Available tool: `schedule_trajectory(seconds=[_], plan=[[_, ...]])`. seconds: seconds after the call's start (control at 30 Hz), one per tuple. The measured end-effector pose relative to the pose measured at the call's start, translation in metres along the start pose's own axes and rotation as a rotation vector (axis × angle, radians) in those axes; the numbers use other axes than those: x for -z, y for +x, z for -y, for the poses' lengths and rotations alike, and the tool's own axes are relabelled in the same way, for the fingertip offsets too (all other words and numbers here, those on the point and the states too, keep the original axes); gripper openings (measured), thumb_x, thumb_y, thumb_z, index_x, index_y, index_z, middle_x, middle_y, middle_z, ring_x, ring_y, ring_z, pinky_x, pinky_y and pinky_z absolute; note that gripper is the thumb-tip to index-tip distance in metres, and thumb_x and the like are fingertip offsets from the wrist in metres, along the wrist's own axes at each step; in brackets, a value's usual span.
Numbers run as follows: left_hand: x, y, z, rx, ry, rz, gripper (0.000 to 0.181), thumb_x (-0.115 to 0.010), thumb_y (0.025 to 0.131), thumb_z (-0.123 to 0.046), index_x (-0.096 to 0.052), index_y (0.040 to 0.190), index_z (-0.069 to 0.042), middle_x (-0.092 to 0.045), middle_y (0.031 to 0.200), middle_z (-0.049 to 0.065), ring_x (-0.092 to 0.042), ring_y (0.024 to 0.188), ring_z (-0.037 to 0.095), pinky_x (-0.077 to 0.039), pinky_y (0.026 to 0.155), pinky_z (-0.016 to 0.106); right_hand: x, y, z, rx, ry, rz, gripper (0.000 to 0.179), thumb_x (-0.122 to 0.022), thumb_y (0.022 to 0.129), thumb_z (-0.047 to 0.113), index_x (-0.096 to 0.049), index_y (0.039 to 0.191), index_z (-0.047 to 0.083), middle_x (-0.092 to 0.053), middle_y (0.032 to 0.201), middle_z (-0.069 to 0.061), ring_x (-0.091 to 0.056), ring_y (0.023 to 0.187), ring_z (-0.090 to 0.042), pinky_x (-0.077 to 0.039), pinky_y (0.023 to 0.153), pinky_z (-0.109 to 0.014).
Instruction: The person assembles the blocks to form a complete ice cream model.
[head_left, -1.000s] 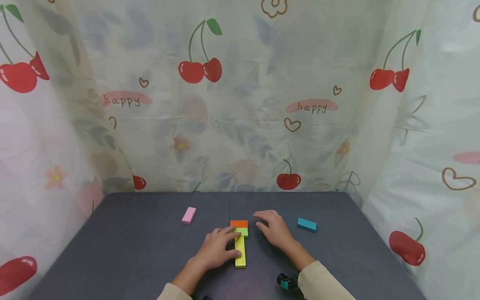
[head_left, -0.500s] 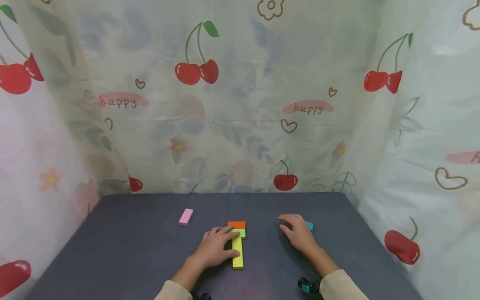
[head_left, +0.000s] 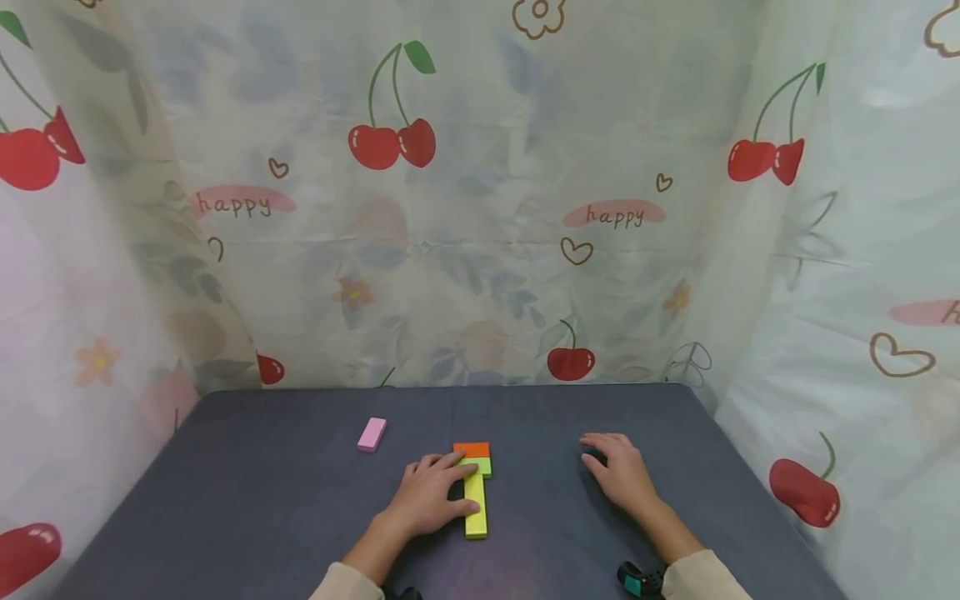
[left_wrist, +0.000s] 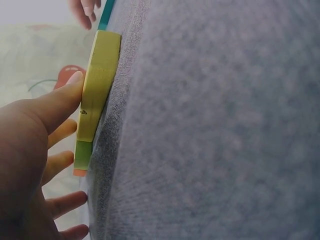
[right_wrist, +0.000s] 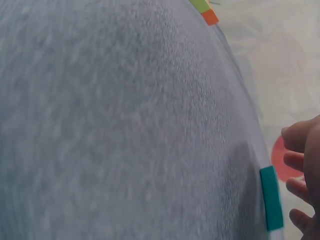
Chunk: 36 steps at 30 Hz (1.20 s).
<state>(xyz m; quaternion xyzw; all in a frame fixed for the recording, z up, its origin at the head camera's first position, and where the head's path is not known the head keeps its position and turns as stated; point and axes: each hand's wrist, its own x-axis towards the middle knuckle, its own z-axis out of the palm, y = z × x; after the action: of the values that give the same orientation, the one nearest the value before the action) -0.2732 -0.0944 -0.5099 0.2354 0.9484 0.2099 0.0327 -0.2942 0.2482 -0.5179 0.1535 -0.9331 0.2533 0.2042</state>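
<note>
My left hand point(head_left: 429, 500) rests with fingers spread over a row of blocks. Its thumb touches the yellow block point(head_left: 476, 490), and fingertips lie at the light green block point(head_left: 484, 468) and the orange block point(head_left: 472, 449). These three blocks lie flat, end against side, in a T-like shape. My right hand point(head_left: 622, 473) hovers over the teal-blue block point(right_wrist: 271, 199), fingers loosely bent and apart from it in the right wrist view. In the head view that hand almost wholly hides the block.
A pink block point(head_left: 372, 435) lies at the back left of the dark grey table point(head_left: 262, 483). Cherry-patterned curtain point(head_left: 480, 208) surrounds the table's back and sides. A black strap device point(head_left: 641, 581) sits on the right wrist.
My right hand has moved right, from beside the row of blocks to over the teal-blue block. The left hand has stayed on the row. The head view has shifted slightly.
</note>
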Motion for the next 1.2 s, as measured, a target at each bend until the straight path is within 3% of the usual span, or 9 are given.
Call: schedule_trajectory(seconds=[0.5, 0.9, 1.2], plan=[[-0.001, -0.002, -0.003, -0.001, 0.006, -0.037, 0.058, -0.068, 0.085, -0.054, -0.060, 0.135, -0.026, -0.046, 0.146, 0.005, -0.041, 0.128, 0.036, -0.030, 0.097, 0.061, 0.018, -0.004, -0.021, -0.147, -0.200, 0.024, 0.023, -0.072, 0.088, 0.016, -0.074, 0.108, 0.006, -0.069, 0.109, -0.014, -0.054, 0.105, -0.038, -0.039, 0.088, -0.060], [-0.002, -0.002, -0.004, 0.003, 0.000, -0.038, 0.058, -0.069, 0.084, -0.053, -0.061, 0.134, -0.026, -0.047, 0.145, 0.005, -0.043, 0.127, 0.037, -0.032, 0.097, 0.061, 0.015, -0.001, -0.021, -0.149, -0.218, 0.070, 0.018, -0.070, 0.089, 0.017, -0.074, 0.102, 0.005, -0.066, 0.108, -0.014, -0.056, 0.102, -0.037, -0.042, 0.085, -0.058], [-0.003, -0.001, -0.004, 0.010, 0.010, -0.044, 0.058, -0.070, 0.083, -0.053, -0.062, 0.134, -0.026, -0.048, 0.144, 0.004, -0.044, 0.126, 0.035, -0.032, 0.098, 0.059, 0.002, 0.008, -0.011, -0.137, -0.216, 0.070, 0.019, -0.072, 0.088, 0.018, -0.075, 0.102, 0.006, -0.065, 0.106, -0.012, -0.056, 0.099, -0.035, -0.043, 0.084, -0.056]])
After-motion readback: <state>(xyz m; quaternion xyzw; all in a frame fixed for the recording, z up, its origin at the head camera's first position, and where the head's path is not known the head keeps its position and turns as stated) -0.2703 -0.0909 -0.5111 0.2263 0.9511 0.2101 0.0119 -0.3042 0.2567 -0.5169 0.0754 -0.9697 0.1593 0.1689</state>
